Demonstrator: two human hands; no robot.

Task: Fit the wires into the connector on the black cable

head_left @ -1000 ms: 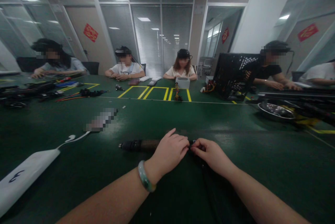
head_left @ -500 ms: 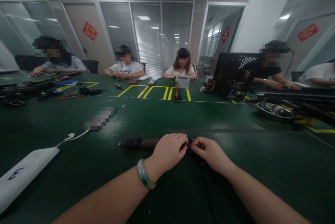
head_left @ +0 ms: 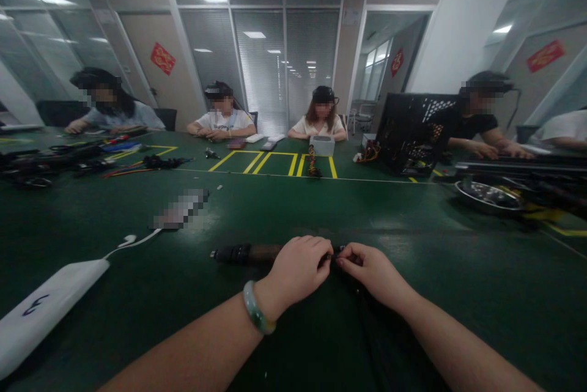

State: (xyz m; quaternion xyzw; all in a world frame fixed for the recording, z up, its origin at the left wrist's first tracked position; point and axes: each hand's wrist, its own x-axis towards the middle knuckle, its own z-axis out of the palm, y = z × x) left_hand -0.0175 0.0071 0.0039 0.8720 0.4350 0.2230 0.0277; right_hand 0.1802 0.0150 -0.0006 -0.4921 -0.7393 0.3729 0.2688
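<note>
A dark cylindrical tool (head_left: 243, 253) with a brownish middle lies flat on the green table (head_left: 284, 208), pointing left. My left hand (head_left: 296, 269), with a pale green bangle on its wrist, is curled over the tool's right end. My right hand (head_left: 373, 271) pinches a small dark part right beside it, fingertips nearly touching those of the left. What sits between the fingertips is too small and dark to name. A dark cable or strap (head_left: 367, 325) runs from the hands towards me.
A white power bank (head_left: 43, 312) with a white cable (head_left: 132, 240) lies at the near left. Several other people sit along the far and right sides. A black mesh case (head_left: 410, 132), a metal dish (head_left: 488, 195) and cable bundles (head_left: 156, 162) lie further off.
My left index finger, raised a second ago, has curled down onto the tool. Both hands stay pressed together at its right end. The view has shifted slightly.
</note>
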